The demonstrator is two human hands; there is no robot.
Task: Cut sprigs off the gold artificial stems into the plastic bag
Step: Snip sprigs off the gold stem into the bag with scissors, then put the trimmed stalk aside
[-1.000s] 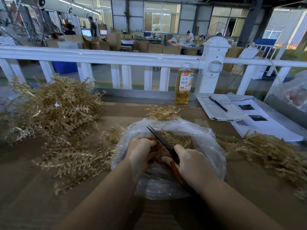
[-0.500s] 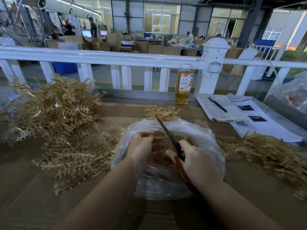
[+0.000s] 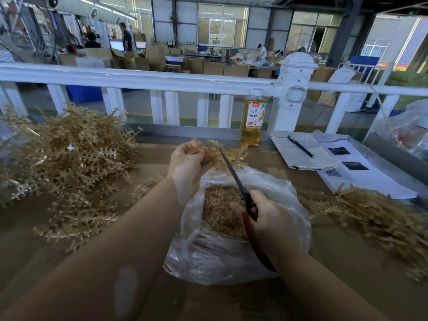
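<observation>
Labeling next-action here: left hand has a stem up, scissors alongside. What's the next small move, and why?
Probably close the scissors on the gold stem. The left hand holds it raised behind the open plastic bag, the right hand grips the handles, and the blade tip sits by the sprigs.

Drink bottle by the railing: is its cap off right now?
No. The drink bottle stands upright against the white railing with its white cap on.

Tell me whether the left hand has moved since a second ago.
Yes. The left hand, gripping a gold stem, rose from inside the plastic bag toward the bottle.
</observation>
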